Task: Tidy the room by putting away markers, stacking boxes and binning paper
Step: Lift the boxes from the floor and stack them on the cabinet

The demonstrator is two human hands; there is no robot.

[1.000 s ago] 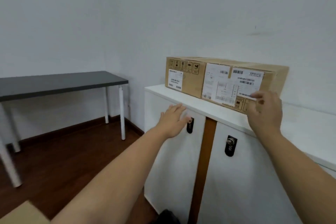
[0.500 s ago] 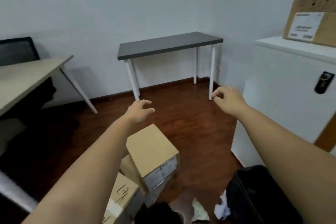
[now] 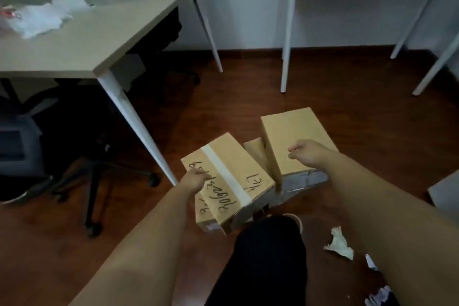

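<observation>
The picture is dim and a bit blurry. The writing on the taped box (image 3: 228,176) is too smeared to read. A third box (image 3: 255,154) peeks out between the two big ones, and most of it is hidden. The chair (image 3: 74,156) under the desk (image 3: 94,40) is so dark that only its legs and wheels show. The white stuff (image 3: 42,17) on the desk is cut off at the left edge, and I cannot tell what it is.

The left hand (image 3: 195,179) sits on the near left edge of the taped box. Its fingers curl onto the edge, but I cannot tell if they are gripping. The right hand (image 3: 308,155) is over the plain box (image 3: 293,136), fingers bent in loosely with nothing in them. I cannot tell if it touches the box.

The boxes lie in a pile on the floor (image 3: 360,131). A crumpled paper (image 3: 339,243) lies on the floor near the right arm.

Half a second ago both hands were up in the air above the boxes. Now they are down at the boxes, and the view looks more steeply down.
</observation>
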